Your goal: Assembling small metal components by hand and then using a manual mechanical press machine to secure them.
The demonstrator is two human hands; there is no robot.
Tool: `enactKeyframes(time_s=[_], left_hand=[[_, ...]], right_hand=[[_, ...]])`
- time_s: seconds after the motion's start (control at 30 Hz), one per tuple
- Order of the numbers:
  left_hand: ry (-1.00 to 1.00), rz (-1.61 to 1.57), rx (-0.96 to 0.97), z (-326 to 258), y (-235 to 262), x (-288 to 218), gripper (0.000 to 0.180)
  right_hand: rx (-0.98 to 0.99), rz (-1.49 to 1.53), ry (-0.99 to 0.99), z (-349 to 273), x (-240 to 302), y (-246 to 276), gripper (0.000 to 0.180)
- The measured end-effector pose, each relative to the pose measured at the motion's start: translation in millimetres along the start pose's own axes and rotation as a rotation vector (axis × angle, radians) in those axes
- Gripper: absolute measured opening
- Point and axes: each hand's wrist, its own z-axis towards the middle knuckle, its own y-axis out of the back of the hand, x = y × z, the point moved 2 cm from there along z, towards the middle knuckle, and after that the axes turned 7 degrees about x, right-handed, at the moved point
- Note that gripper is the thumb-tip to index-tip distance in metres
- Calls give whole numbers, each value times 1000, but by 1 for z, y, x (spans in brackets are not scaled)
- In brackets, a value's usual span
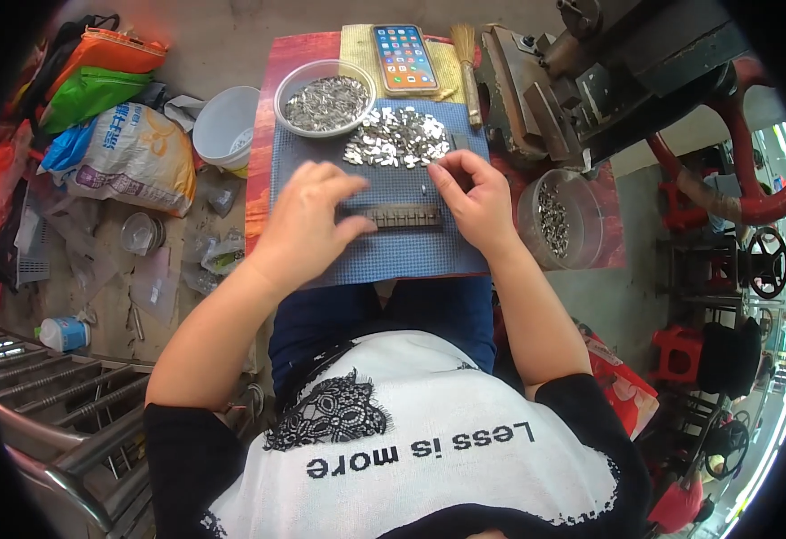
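Note:
A slotted metal bar (406, 216) lies crosswise on the blue ribbed mat (357, 262). My left hand (314, 216) hovers at its left end, thumb and fingers curved apart with nothing seen between them. At the right edge of a heap of small shiny metal pieces (396, 136), my right hand (478, 198) has its thumb and index finger closed in a pinch. Whatever small thing that pinch holds, if any, is too small to make out. One tiny piece (424, 189) shows between the heap and the bar.
Behind the heap stand a round tub of metal pieces (326, 101) and a phone (405, 59) on yellow cloth. A small brush (466, 76) lies beside them. A clear tub (558, 219) sits at right, below a dark machine (559, 99). A white bucket (228, 128) stands left.

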Motion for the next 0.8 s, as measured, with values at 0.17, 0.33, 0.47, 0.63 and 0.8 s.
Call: enactKeyframes(time_s=[0.17, 0.33, 0.47, 0.63, 0.8], left_hand=[[57, 284, -228, 57, 62, 42, 38], [258, 419, 37, 92, 78, 48, 39], [304, 600, 347, 110, 63, 44, 25], [228, 239, 147, 108, 48, 64, 28], [122, 241, -83, 100, 33, 69, 24]], right_hand=[[-15, -89, 74, -5, -6, 1, 13], [-6, -84, 81, -5, 2, -2, 16], [-8, -93, 69, -5, 1, 1, 17], [9, -95, 66, -1, 5, -2, 16], [26, -134, 115, 24, 34, -2, 16]])
